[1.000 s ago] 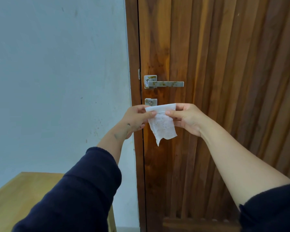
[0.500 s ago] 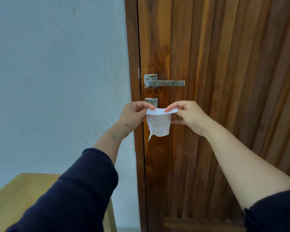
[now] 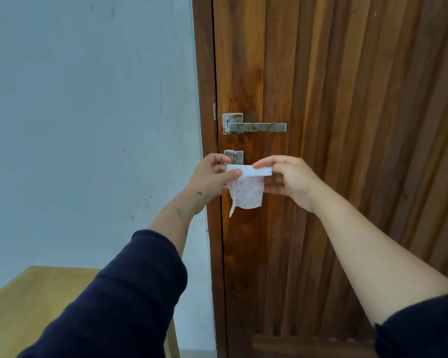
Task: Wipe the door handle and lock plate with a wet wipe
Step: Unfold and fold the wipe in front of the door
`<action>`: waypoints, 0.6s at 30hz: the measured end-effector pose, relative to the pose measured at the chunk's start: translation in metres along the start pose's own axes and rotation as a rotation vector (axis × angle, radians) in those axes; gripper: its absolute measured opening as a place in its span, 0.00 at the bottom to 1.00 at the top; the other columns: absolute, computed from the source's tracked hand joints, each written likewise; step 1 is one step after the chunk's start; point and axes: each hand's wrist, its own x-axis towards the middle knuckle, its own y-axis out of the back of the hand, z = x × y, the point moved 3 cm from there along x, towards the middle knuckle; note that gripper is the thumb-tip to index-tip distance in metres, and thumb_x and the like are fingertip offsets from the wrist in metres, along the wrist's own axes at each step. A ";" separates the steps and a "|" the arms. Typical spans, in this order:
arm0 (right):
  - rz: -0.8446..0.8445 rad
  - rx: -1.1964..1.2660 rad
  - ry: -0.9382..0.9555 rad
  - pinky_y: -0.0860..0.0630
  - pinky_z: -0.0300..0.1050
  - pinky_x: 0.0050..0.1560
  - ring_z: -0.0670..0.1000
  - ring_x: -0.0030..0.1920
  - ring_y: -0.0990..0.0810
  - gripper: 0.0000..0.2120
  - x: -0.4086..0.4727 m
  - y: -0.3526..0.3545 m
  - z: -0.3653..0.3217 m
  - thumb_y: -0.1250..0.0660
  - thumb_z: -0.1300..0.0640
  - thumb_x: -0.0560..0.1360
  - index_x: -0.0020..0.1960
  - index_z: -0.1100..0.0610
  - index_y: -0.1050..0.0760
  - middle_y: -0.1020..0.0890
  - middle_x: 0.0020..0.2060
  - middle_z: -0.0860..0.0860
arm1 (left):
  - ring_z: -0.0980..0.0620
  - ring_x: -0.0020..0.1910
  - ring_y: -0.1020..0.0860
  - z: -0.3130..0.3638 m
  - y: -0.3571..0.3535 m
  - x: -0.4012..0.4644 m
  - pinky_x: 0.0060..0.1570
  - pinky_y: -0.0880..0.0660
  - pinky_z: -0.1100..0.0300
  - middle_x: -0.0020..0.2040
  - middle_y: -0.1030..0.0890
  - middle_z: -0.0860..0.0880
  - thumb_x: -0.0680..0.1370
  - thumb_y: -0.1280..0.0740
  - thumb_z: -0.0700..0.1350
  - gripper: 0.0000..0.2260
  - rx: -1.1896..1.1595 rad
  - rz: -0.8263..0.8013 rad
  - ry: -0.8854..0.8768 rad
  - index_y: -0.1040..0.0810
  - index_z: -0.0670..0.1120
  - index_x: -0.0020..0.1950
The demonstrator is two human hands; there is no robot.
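**Folding the wipe to a clean face before it goes back on the metal**

Nearest the camera, two dark blue sleeves [image 3: 130, 293] run in from 7 and 5 o'clock, with the corner of a wooden worktop [image 3: 31, 306] low at 8 o'clock. Beyond them the bare forearms converge near the middle of the view. The left hand [image 3: 210, 177] pinches the left end of the wet wipe [image 3: 247, 187] between thumb and curled fingers; the right hand [image 3: 287, 179] pinches the right end the same way. Between them the top edge is turned over into a clean white band, while the lower part hangs free and looks speckled with brownish dirt.

Just behind the wipe, at 12 o'clock from it, the lock plate [image 3: 233, 156] sits on the wooden door [image 3: 347, 151], its lower part hidden by the wipe and the left fingers; whether the wipe touches it cannot be told. Higher again is the door handle [image 3: 256, 127], a square rose with a lever pointing to 3 o'clock, and rusty-brown staining shows along both. The pale wall [image 3: 88, 125] fills the left.

The step in hand appears to be refolding. It would go best if the fold brings the soiled face fully inside, leaving a thick, clean pad. Then one hand should press that pad firmly and wrap it round the lever, working from the rose toward the tip, underside included, before finishing on the lock plate around the keyhole.
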 end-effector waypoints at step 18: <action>-0.124 0.122 -0.164 0.21 0.47 0.55 0.53 0.55 0.18 0.16 0.007 0.005 0.012 0.32 0.57 0.76 0.63 0.58 0.26 0.19 0.56 0.54 | 0.49 0.56 0.23 0.002 -0.002 -0.005 0.50 0.21 0.57 0.56 0.21 0.47 0.77 0.32 0.43 0.13 -0.039 -0.113 0.048 0.22 0.45 0.62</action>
